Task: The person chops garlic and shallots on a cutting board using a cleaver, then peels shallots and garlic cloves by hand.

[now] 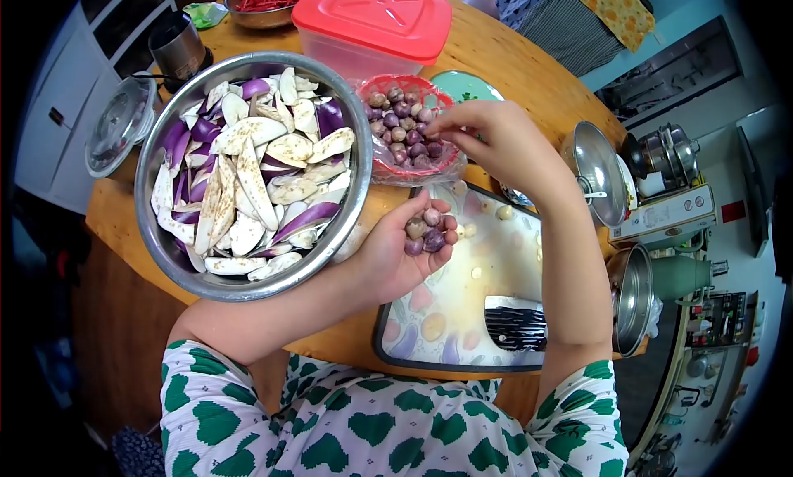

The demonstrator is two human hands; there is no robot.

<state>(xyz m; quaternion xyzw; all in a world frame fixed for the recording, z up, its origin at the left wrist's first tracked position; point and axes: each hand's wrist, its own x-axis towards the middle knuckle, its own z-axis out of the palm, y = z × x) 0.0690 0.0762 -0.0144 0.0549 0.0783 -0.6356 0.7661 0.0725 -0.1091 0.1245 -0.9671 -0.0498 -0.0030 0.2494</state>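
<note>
Four shallots (pixel 432 240) are nestling in the left fingers (pixel 451 237), one red basket (pixel 440 162) beside the right fingers (pixel 453 118), one knife (pixel 514 327) below!

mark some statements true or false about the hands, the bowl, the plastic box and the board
1. The left hand holds several small onions. True.
2. The large metal bowl holds cut eggplant. True.
3. The right hand is inside the metal bowl. False: it is at the red basket, which holds more small onions.
4. The plastic box has a blue lid. False: its lid is red.
5. The cutting board has a dark border. True.
</note>
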